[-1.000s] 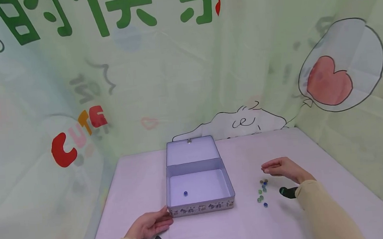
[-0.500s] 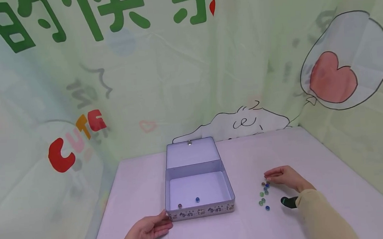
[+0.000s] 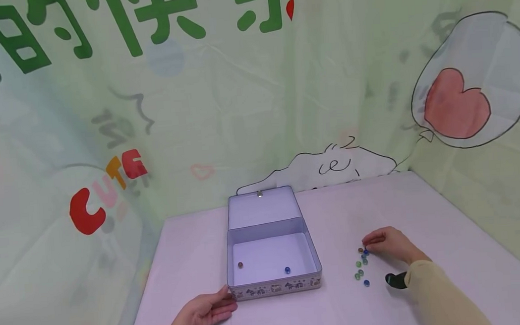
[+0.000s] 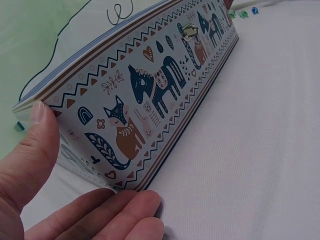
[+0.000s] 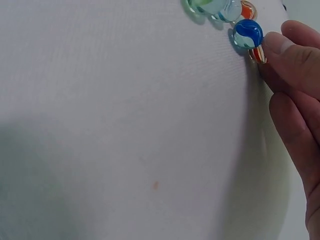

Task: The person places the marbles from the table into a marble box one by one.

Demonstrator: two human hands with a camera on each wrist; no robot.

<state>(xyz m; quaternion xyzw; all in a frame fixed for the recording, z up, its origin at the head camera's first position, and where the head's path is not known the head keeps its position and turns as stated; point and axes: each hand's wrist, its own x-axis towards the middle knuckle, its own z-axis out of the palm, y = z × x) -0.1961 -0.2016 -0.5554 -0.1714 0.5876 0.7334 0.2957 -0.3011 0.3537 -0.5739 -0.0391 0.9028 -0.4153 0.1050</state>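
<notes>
An open tin box (image 3: 276,287) with animal prints stands mid-table, its lid (image 3: 262,207) folded back. Inside are a reddish-brown marble (image 3: 240,265) and a blue marble (image 3: 287,270). My left hand (image 3: 205,310) rests at the box's near left corner. In the left wrist view its thumb (image 4: 37,135) lies by the upper edge, and its straight fingers touch the bottom corner. To the right, my right hand (image 3: 392,244) pinches an orange-striped marble (image 5: 257,54), partly hidden by the thumb. Close beside the thumb tip is a blue-and-clear marble (image 5: 248,34).
Several loose marbles lie right of the box, among them a green marble (image 3: 358,264) and a blue marble (image 3: 366,283) nearest me. A printed curtain (image 3: 256,108) rises behind the white-covered table (image 3: 193,246) and along both sides.
A second marble has appeared in the box, and both marbles there have rolled. My right hand has lowered to the loose marbles and pinches one. My left hand stays at the corner.
</notes>
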